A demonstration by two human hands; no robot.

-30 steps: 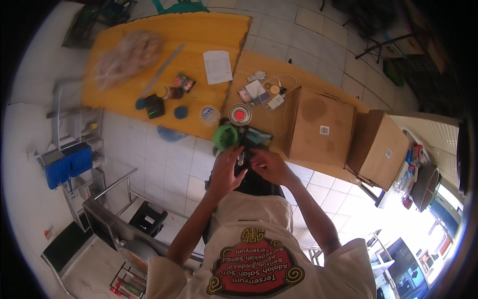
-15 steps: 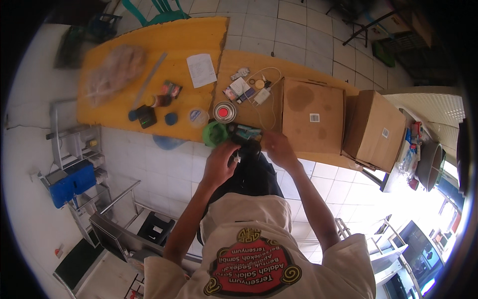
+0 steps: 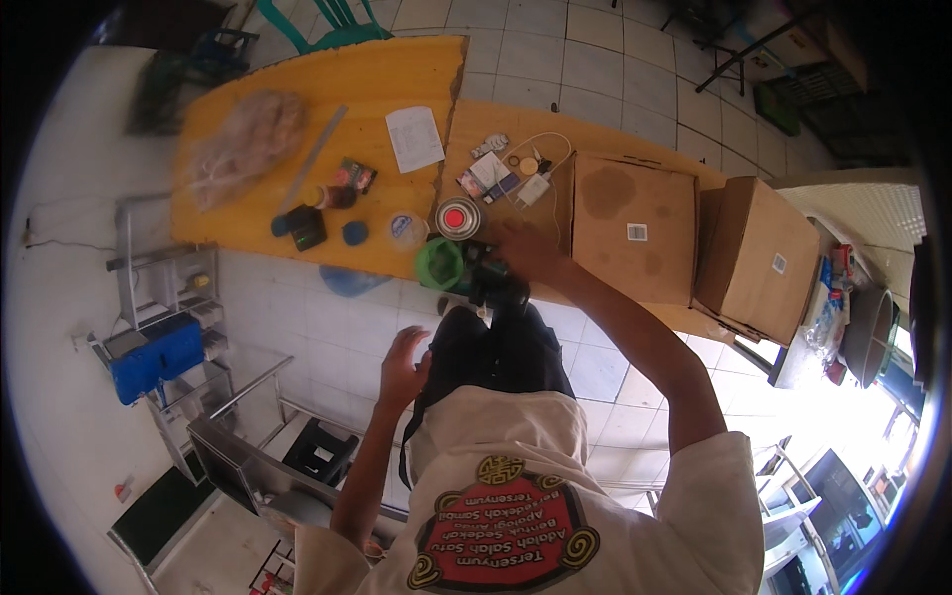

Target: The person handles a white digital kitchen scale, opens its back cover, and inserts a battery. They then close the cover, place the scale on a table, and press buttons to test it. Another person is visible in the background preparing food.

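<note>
My right hand (image 3: 531, 252) reaches over a dark, open case or pouch (image 3: 496, 288) at the table's near edge. Its fingertips are lost in shadow beside that dark thing, so what they touch is unclear. Left of the case stands a round green tub (image 3: 438, 264). Just beyond the tub is a round metal can with a red centre (image 3: 457, 217). Away from the table, beside my left thigh, my left hand (image 3: 402, 367) hangs with fingers apart and nothing visible in it.
Two cardboard boxes (image 3: 635, 268) fill the table's right part. A white charger with cable (image 3: 535, 190), a sheet of paper (image 3: 415, 139), a clear lid (image 3: 406, 229), a blue cap (image 3: 355, 233), a dark box (image 3: 307, 229) and a pinkish bag (image 3: 248, 144) lie across the yellow tabletop (image 3: 367, 79).
My left hand has drawn back from the dark case toward my body and its fingers have opened. My right hand has moved left and forward, closer to the metal can.
</note>
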